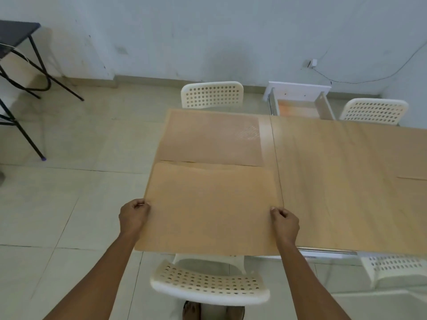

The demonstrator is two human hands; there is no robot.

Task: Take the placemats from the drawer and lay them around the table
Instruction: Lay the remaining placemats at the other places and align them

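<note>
A tan placemat (208, 209) lies over the near left end of the wooden table (335, 181), its near edge jutting past the table's edge. My left hand (134, 214) pinches its left edge and my right hand (285, 221) pinches its right edge. A second tan placemat (208, 138) lies flat on the far side of the same end. At the far side of the table an open white drawer (300, 105) sticks out, and its wooden bottom shows. At the right edge of the view another placemat's edge (413, 188) is faintly visible.
White perforated chairs stand around the table: one right below me (208, 285), one across (212, 94), one at far right (374, 110), one at near right (395, 266). A black folding table (18, 54) stands at far left on the tiled floor.
</note>
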